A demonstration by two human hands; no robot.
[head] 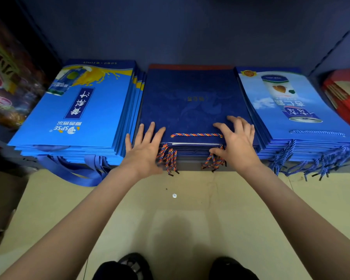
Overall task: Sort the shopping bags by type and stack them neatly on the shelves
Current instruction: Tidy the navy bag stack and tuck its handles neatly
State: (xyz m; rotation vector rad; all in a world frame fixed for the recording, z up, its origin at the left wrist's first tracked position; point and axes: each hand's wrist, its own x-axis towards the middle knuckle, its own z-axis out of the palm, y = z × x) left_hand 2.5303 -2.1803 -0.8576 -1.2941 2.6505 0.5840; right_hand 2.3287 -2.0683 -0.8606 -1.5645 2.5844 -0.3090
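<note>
Navy bags point(190, 102) stacked mid-shelf point(190, 165) between two other blue stacks. Left hand point(144, 147), right hand point(236, 142) spread flat on front corners, gripping nothing; likely squaring edges.

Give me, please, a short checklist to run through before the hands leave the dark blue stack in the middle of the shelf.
1. Both hands on the stack: ok. The left hand and right hand lie with spread fingers on the dark blue stack.
2. One type only in that stack: ok as far as the front edges show; all have the same multicolour cord handles.
3. Front edges flush: ok, roughly even.
4. Clear of neighbours: not ok on the left, where the juice bag stack has bags leaning against it; the almond drink stack sits close on the right.
5. Handles tucked: not ok, cords hang over the shelf edge.
6. Rear edge squared: cannot tell.
</note>
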